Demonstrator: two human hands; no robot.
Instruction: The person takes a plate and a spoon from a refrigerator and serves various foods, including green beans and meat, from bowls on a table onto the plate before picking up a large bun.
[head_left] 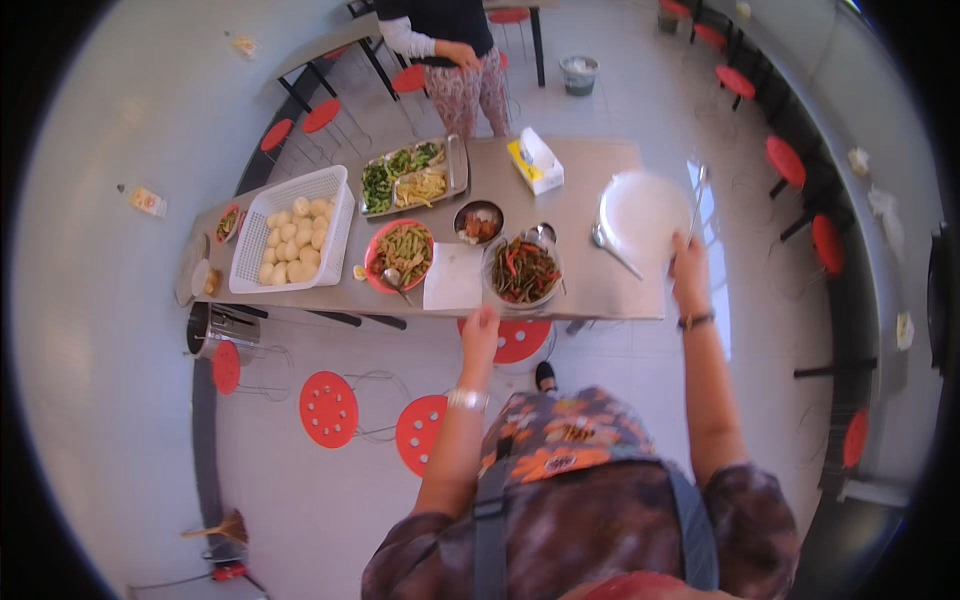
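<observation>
White round dish (643,212): located at the right end of the worktop (590,285). Being round, it presents no long axis. A slim utensil (698,195) at its right side points away from the wearer, its far end leaning slightly right. The right hand (689,268) is the nearer one, at the dish's lower right; the dish lies up and left of it. Its fingers are bent, with little gap showing; whether they grip the rim, the utensil or both cannot be told.

Left hand (481,334): at the worktop's near edge, fingers drawn together; any held item cannot be confirmed. A clear bowl (487,272) of beans and red peppers lies just beyond, a white sheet (452,280) beside it.

Farther out: tissue box (543,178), metal tray (459,165), white basket (344,215) of pale buns (297,240).
</observation>
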